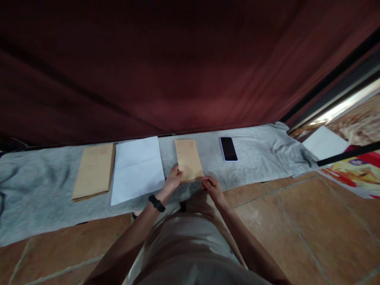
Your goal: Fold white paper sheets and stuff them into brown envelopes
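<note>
A brown envelope [188, 159] lies lengthwise on a grey cloth [44, 190] spread over the floor. My left hand [173, 177] pinches the envelope's near left corner, and a black band sits on that wrist. My right hand [211, 186] holds the near right corner. Both hands meet the envelope at its near end. To the left lies a white sheet of paper [137, 168], and beyond it a stack of brown envelopes [93, 171].
A black phone [228, 149] lies face up on the cloth to the right of the envelope. Dark red curtain [178, 67] hangs behind the cloth. Brown floor tiles [297, 221] lie in front. At far right are a white sheet [324, 143] and colourful printed paper [353, 174].
</note>
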The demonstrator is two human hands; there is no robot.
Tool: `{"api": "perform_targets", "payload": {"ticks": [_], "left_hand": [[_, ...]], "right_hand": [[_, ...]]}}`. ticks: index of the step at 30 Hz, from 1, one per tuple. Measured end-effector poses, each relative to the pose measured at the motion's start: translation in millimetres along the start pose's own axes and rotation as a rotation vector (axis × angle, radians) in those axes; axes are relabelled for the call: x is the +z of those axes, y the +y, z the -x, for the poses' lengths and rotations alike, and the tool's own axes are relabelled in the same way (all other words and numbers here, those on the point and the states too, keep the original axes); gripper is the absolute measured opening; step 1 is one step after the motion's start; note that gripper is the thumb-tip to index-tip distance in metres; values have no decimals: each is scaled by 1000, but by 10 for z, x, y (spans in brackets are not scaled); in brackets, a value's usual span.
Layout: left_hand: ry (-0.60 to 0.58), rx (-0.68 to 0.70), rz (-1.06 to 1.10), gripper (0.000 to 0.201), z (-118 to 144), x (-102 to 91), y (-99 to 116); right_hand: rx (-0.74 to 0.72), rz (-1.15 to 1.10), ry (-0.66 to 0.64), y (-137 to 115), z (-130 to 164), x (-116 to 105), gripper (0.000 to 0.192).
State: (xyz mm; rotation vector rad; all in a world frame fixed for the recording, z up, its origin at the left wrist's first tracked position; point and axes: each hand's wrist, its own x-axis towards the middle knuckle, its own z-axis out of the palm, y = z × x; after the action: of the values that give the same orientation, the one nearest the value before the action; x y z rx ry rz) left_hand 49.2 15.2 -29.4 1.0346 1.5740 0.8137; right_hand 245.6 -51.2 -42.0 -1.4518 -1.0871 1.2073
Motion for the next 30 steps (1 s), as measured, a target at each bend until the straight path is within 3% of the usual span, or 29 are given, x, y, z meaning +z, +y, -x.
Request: {"api": "perform_targets", "payload": {"ticks": [5,8,10,13,15,17,20,30], "left_hand": [[-6,-5,-120,16,-24,-55,-14],[39,20,-217,28,43,-102,11],[106,93,-391,38,146,-112,18],[205,386,-678,40,349,-70,-1],[143,602,-757,35,472,-22,-35],[35,719,-800,30,552,17,-86],[-15,734,-861,28,573,29,-173],[76,764,-994,31,443,10,-264]], "right_hand": [[-402,396,-83,-49,-48,-61,33],[-538,525,-213,10,-77,-33,35],[-590,595,-260,69,-81,-26,34],[-609,648,-277,125,-82,-40,35],[-598,665,-277,129,-96,-53,34],[-583,680,-272,116,-127,-57,30],[-564,696,-253,94,-189,-40,25],[-568,790,-45,87,-259,125,18]]}}
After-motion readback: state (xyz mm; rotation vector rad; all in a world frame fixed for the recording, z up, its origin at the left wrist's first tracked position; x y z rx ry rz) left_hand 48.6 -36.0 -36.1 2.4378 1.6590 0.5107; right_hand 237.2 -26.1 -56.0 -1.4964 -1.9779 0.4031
